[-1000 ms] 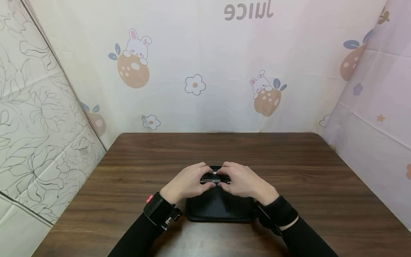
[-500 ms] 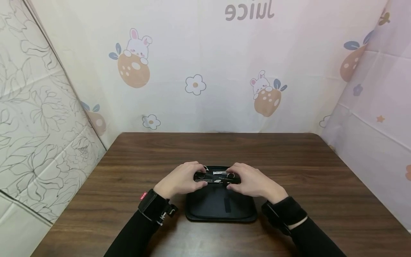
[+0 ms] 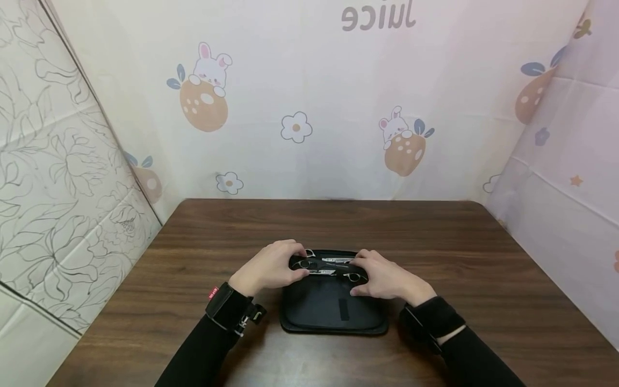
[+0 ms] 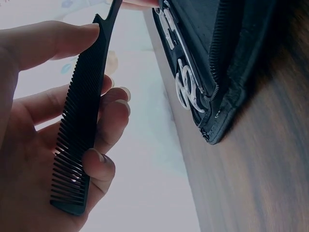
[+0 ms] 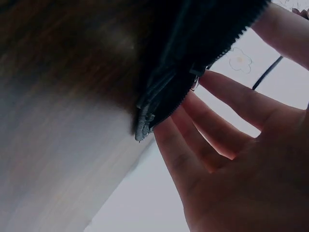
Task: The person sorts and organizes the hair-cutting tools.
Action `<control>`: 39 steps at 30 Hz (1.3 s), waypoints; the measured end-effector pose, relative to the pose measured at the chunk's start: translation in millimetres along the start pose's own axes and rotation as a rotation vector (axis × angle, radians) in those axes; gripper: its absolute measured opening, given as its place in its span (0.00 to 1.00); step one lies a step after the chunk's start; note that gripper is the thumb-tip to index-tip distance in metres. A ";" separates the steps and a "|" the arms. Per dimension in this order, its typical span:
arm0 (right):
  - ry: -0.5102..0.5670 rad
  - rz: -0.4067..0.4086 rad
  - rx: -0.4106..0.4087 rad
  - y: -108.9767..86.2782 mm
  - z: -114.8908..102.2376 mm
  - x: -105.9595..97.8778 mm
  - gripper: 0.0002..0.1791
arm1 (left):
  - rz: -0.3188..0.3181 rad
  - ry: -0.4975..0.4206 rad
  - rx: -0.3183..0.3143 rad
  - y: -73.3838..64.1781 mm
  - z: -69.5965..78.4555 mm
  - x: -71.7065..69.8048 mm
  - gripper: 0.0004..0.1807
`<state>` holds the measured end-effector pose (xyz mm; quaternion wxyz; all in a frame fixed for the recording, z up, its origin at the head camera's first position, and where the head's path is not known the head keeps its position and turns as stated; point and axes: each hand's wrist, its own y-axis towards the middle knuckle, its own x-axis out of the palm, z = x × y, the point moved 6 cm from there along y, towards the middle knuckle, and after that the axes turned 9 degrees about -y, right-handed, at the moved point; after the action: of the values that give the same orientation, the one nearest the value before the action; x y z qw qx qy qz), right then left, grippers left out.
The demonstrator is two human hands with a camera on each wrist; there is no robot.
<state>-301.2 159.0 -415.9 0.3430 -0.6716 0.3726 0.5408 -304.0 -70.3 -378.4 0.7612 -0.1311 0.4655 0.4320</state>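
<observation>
A black comb [image 4: 81, 116] with a narrow handle lies across my left hand [image 3: 271, 269]; the thumb presses near its handle end and the other fingers curl behind it. My right hand [image 3: 389, 277] reaches to the right side of a black zippered case [image 3: 333, 306]. In the right wrist view its fingers [image 5: 217, 121] are nearly straight, with tips at the case's zip edge, and a thin dark rod [image 5: 267, 73] shows beyond them. Silver finger rings of scissors [image 4: 187, 89] stick out of the case. The head view barely separates the comb from the case's dark parts.
The case lies unfolded on a brown wood-grain table [image 3: 232, 231]. Behind stands a white cloth backdrop [image 3: 338, 80] with printed rabbits and flowers. A panel with flower line drawings [image 3: 63, 204] borders the left side, and a pale cloth [image 3: 566, 226] the right.
My hands, close together over the case a second ago, have moved apart, the left leftward and the right rightward. More of the case's dark upper part and metal rings now shows between them.
</observation>
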 end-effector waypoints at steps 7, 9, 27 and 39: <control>0.001 -0.029 -0.016 2.6 0.5 0.9 0.34 | -0.009 -0.006 0.000 0.6 3.1 0.9 0.19; -0.003 -0.035 -0.004 2.3 0.1 1.3 0.34 | -0.010 -0.008 0.000 0.9 4.2 1.7 0.19; -0.014 -0.017 0.011 5.8 -4.1 1.4 0.34 | -0.058 0.018 -0.043 -6.3 -6.1 4.9 0.19; -0.023 -0.035 0.033 4.0 -3.0 0.4 0.33 | -0.079 -0.019 -0.059 -14.9 -17.1 5.2 0.18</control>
<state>-303.2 154.4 -416.0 0.3677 -0.6661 0.3654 0.5362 -301.5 -86.6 -394.7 0.7781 -0.1675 0.4397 0.4161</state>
